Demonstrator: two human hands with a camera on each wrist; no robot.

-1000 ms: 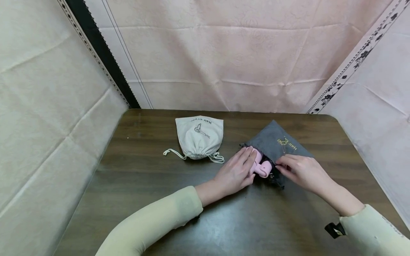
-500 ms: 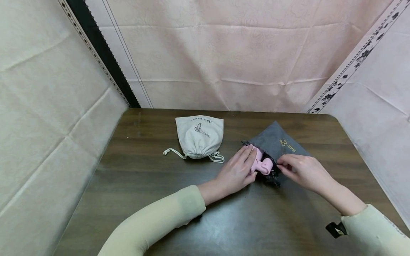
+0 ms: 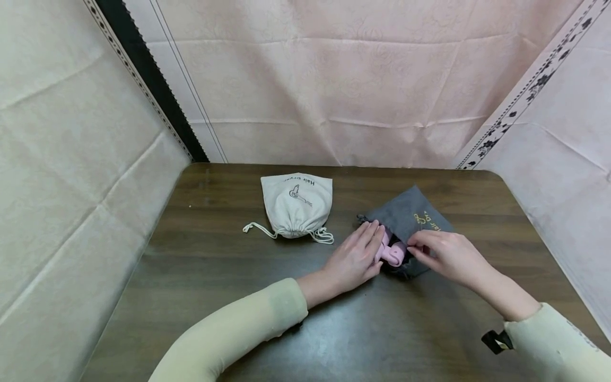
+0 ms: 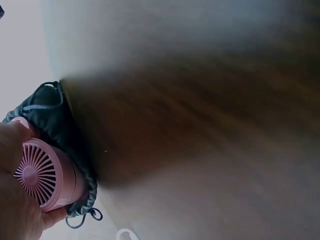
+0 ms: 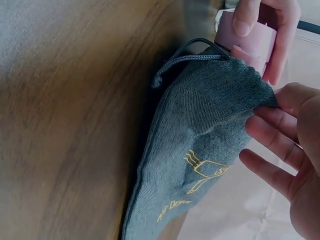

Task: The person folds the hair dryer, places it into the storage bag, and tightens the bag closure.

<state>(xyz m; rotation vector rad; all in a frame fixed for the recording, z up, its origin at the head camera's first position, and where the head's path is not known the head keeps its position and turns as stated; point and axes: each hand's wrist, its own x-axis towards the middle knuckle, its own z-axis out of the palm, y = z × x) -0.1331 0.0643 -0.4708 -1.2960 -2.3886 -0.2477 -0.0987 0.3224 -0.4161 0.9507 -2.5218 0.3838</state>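
Observation:
A pink hair dryer (image 3: 394,255) lies partly inside a dark grey drawstring bag (image 3: 402,211) on the right half of the table. My left hand (image 3: 352,259) holds the dryer's body, with the thumb on one side and the fingers on the other. Its round slotted vent (image 4: 37,172) shows in the left wrist view, outside the bag's mouth. With thumb and forefinger my right hand (image 3: 448,254) pinches the bag's rim; the other fingers are spread along the cloth. Yellow lettering and a dryer drawing (image 5: 207,172) mark the bag. The dryer's inner part is hidden by cloth.
A cream drawstring bag (image 3: 298,207), printed with a hair dryer, lies to the left with its cords trailing. Both bags rest on a dark wooden table (image 3: 229,297). Light cloth curtains (image 3: 310,85) stand behind and at both sides.
The grey bag's mouth has shifted over more of the dryer, with my right hand moving slightly left. The bag's far corner has moved a little right and nearer. My left hand stays on the dryer.

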